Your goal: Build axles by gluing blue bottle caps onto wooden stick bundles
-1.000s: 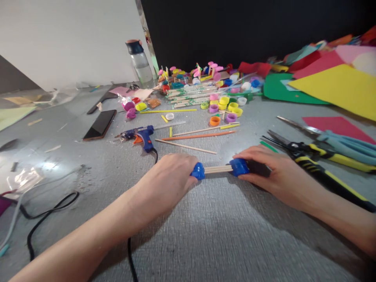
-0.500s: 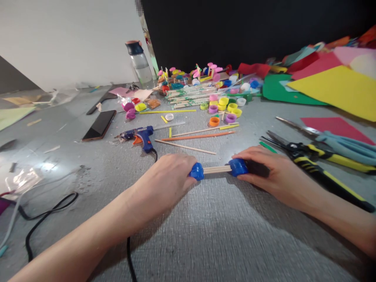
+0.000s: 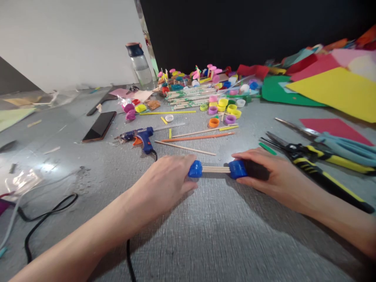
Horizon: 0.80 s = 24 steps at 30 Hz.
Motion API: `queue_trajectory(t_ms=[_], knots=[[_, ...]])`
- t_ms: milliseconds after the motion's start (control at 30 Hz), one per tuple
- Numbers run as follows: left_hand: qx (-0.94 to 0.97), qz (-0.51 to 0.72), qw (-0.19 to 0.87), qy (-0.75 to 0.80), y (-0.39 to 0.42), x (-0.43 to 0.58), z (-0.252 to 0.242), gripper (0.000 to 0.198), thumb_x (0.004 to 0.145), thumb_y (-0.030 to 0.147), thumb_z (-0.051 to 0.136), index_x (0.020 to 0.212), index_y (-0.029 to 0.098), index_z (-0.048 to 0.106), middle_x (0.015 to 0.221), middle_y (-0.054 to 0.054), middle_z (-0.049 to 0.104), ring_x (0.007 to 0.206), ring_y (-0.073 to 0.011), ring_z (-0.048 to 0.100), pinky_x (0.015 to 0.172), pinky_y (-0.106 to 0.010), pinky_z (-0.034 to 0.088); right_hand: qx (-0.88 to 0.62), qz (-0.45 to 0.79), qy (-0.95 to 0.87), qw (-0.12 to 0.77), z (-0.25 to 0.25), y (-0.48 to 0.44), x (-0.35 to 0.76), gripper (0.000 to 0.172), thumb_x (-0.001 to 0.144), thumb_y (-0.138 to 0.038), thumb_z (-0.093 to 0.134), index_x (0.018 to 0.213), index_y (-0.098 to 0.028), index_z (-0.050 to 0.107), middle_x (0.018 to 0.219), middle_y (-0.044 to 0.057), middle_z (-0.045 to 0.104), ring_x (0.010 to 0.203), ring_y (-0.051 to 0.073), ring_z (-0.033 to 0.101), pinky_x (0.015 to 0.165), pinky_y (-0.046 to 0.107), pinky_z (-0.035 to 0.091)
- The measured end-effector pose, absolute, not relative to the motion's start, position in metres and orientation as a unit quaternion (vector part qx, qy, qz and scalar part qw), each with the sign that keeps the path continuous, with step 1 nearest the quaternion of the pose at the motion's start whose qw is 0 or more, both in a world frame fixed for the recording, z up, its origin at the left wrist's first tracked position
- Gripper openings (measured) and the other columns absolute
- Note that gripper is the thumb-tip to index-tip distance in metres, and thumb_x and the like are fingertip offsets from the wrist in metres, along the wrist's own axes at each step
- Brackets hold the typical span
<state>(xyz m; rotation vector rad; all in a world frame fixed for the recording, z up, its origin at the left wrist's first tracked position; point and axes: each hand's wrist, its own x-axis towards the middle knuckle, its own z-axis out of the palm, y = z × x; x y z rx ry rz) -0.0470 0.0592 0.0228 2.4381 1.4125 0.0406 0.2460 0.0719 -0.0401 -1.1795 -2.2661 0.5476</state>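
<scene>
Two blue plastic bottle caps are joined by several thin wooden sticks (image 3: 216,169) lying side by side between them. My left hand (image 3: 164,178) is around the left blue cap (image 3: 195,169), its thumb a little lower than the cap's edge. The right blue cap (image 3: 237,169) sits between the thumb and fingers of my right hand (image 3: 273,176). Just beyond the hands lie a loose wooden stick (image 3: 186,147) and an orange pencil-like stick (image 3: 199,137).
A blue glue gun (image 3: 143,139) and a phone (image 3: 100,126) lie to the left. Yellow-black pliers (image 3: 320,164) and blue-handled scissors (image 3: 343,145) are on the right. Behind are coloured caps (image 3: 214,122), a water bottle (image 3: 141,66) and coloured sheets (image 3: 337,92). A black cord (image 3: 38,219) runs at left.
My left thumb has dropped slightly away from the left cap. The joined caps and sticks have shifted very slightly left; the rest looks almost the same.
</scene>
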Motion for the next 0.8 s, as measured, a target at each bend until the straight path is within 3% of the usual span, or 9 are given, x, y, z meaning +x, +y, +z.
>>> queue_trajectory(t_ms=[133,300,400,533,800], knots=[[0.849,-0.003,0.129,0.512,0.059,-0.050,0.027,0.035,0.090,0.036,0.072,0.119,0.022,0.059,0.096,-0.003,0.073,0.083,-0.0246,0.067,0.071,-0.034,0.041,-0.437,0.197,-0.842,0.247,-0.039,0.071,0.248,0.038,0.097,-0.048,0.070,0.131,-0.034,0.061,0.123,0.002,0.068,0.113,0.027,0.061,0.095,0.044,0.050],[0.848,-0.007,0.143,0.510,0.065,-0.053,0.026,0.032,0.090,0.038,0.072,0.116,0.022,0.064,0.107,-0.005,0.074,0.096,-0.0259,0.069,0.079,-0.035,0.045,-0.434,0.176,-0.848,0.247,-0.039,0.071,0.252,0.038,0.097,-0.051,0.069,0.130,-0.034,0.060,0.125,0.001,0.067,0.117,0.027,0.060,0.098,0.045,0.049],[0.842,0.001,0.177,0.510,0.068,-0.053,0.022,0.029,0.089,0.034,0.071,0.116,0.022,0.066,0.106,-0.004,0.074,0.092,-0.0238,0.069,0.078,-0.034,0.045,-0.437,0.171,-0.847,0.249,-0.039,0.072,0.254,0.034,0.097,-0.052,0.069,0.125,-0.035,0.063,0.123,0.000,0.068,0.115,0.027,0.061,0.096,0.044,0.049],[0.832,0.034,0.207,0.513,0.070,-0.052,0.015,0.020,0.092,0.030,0.065,0.110,0.021,0.068,0.090,-0.001,0.072,0.078,-0.0195,0.064,0.069,-0.031,0.041,-0.437,0.190,-0.845,0.243,-0.040,0.073,0.254,0.024,0.098,-0.047,0.067,0.120,-0.036,0.066,0.116,-0.002,0.069,0.110,0.026,0.061,0.094,0.044,0.050],[0.824,0.043,0.212,0.523,0.066,-0.049,0.015,0.012,0.093,0.031,0.063,0.091,0.019,0.063,0.078,0.001,0.066,0.065,-0.0154,0.053,0.060,-0.030,0.029,-0.450,0.220,-0.824,0.265,-0.040,0.073,0.249,0.022,0.097,-0.044,0.069,0.117,-0.036,0.069,0.112,-0.002,0.072,0.101,0.025,0.065,0.087,0.041,0.050]])
